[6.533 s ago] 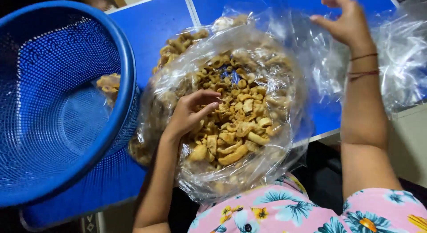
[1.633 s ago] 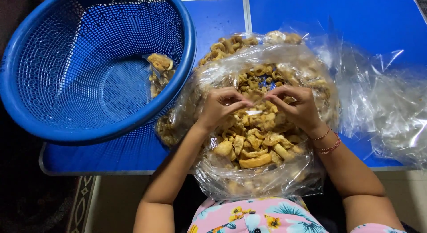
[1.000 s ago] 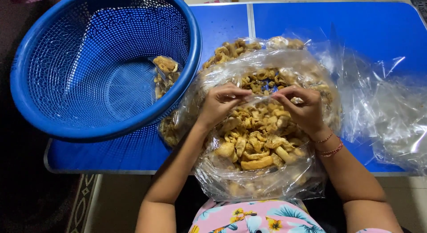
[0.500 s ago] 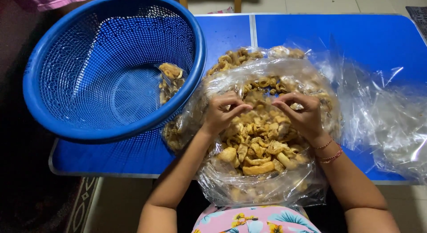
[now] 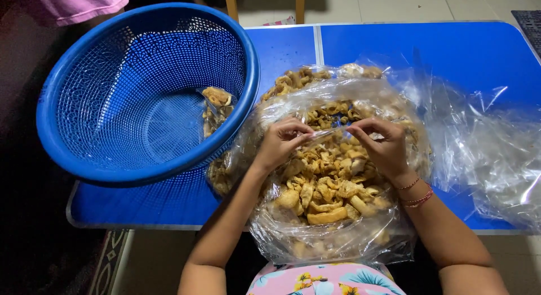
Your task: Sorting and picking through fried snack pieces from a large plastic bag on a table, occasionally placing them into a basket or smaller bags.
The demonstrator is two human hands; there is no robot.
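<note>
A big clear plastic bag (image 5: 315,238) full of golden fried snack pieces (image 5: 327,188) lies open at the table's near edge, partly over my lap. My left hand (image 5: 282,143) and my right hand (image 5: 380,145) hover over the heap, both pinching a small clear plastic bag (image 5: 329,133) stretched between their fingertips. Red string bracelets circle my right wrist.
A large blue mesh basket (image 5: 101,154) tilts at the left, with a small filled bag of snacks (image 5: 215,103) inside it. Loose clear plastic bags (image 5: 496,154) lie crumpled at the right on the blue folding table (image 5: 439,47). Someone in pink clothing (image 5: 73,2) stands at the far left.
Earlier my right hand was raised off to the right while the left dug in the snacks. Both hands now meet over the heap, holding a small bag between them.
</note>
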